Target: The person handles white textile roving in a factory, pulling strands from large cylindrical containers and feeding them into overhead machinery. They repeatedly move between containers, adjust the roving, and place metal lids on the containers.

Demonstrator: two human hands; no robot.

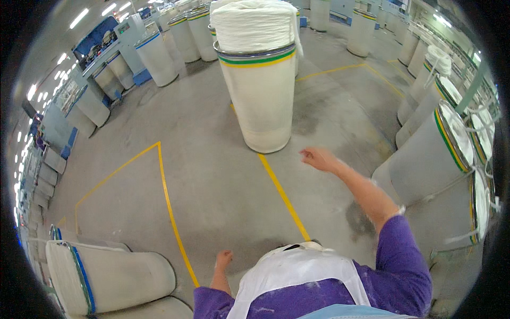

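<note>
Out in front of me my right hand [320, 158] is raised, its fingers curled in with nothing seen in them. It is nearest to a tall white can [260, 90] with green and yellow bands, apart from it in the picture. Thick white fibre sliver [254, 26] is heaped above that can's rim. Low beside my apron, my left hand [224, 259] hangs with its fingers folded, and no object shows in it. Both arms come from purple sleeves, and a white apron [297, 266] covers my front.
Sliver cans [425, 159] crowd the right side, loose strands hanging from their tops. More cans [117, 271] stand at lower left, with blue-banded ones [158, 58] by machines [130, 40] farther off. Yellow lines [284, 196] mark the grey floor [212, 196].
</note>
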